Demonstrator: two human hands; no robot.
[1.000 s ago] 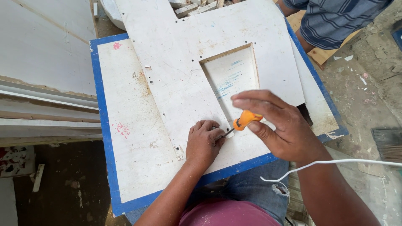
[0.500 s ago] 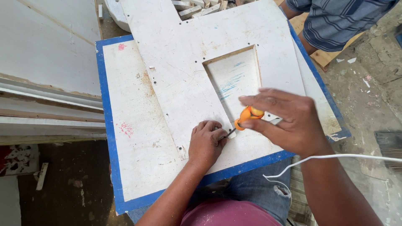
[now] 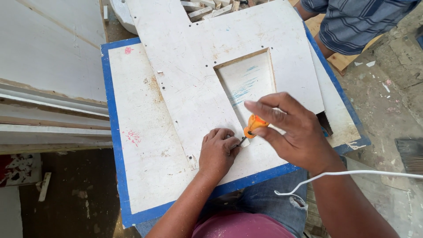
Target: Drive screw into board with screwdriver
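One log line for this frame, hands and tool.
left hand: fist on white panel, at tip | right hand: grips orange-handled screwdriver | cutout adjacent

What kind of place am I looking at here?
Probably a carpentry workshop: stacked white boards, a cut-out white panel on a blue-edged board, wood offcuts, and a dusty floor.
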